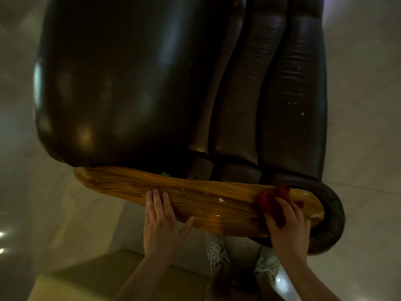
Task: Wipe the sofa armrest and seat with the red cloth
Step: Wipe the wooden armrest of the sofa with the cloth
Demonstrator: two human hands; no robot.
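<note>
A dark brown leather sofa point(134, 83) fills the upper view, its broad seat at the left and back cushions at the right. Its wooden armrest point(206, 198) runs across the frame just in front of me, with small white specks on it. My right hand point(286, 229) presses the crumpled red cloth point(272, 203) onto the right part of the armrest. My left hand point(161, 222) lies flat on the armrest's left part, fingers spread, holding nothing.
Pale glossy floor tiles point(364, 127) surround the sofa. My two white sneakers point(217, 253) stand below the armrest. A beige box-like surface point(86, 276) sits at the lower left. White crumbs dot the rightmost back cushion point(297, 101).
</note>
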